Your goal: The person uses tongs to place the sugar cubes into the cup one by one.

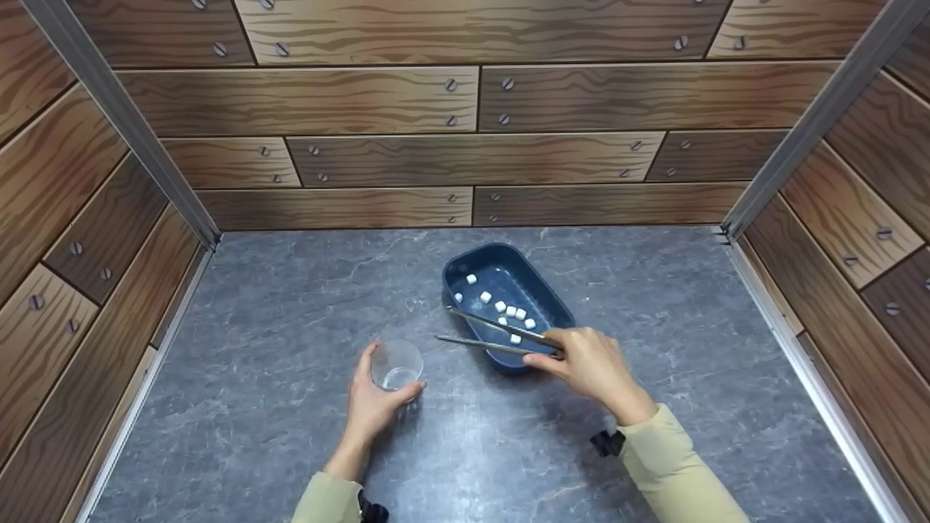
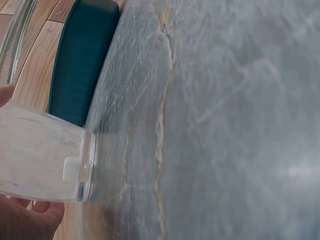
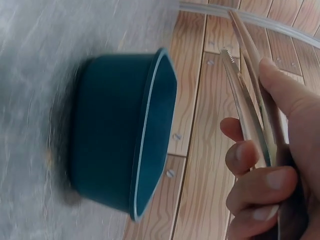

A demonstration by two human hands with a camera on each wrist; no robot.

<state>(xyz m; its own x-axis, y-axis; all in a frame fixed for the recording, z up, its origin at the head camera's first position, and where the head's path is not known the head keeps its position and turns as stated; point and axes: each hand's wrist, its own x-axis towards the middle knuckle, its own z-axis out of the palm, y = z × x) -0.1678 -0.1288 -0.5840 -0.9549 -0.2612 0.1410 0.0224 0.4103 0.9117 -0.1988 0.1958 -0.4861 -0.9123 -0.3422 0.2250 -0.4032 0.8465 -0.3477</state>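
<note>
My left hand (image 1: 372,407) grips a clear plastic cup (image 1: 397,362), thumb on one side and fingers on the other. One small white cube (image 2: 71,169) shows through the wall near the cup's base in the left wrist view. Long metal tweezers (image 1: 483,344) are in my right hand (image 1: 592,363), their arms spread apart with nothing between the serrated tips. They reach over the near part of a dark blue rectangular tub (image 1: 545,289), tips pointing left toward the cup. Several white cubes (image 1: 511,311) lie scattered on the tub's bottom.
Beneath everything is a grey marbled tabletop (image 1: 290,312). Wood-patterned panels (image 1: 378,160) rise at the back and both sides, joined by metal corner posts (image 1: 806,123). A metal strip (image 1: 799,363) edges the surface on the right.
</note>
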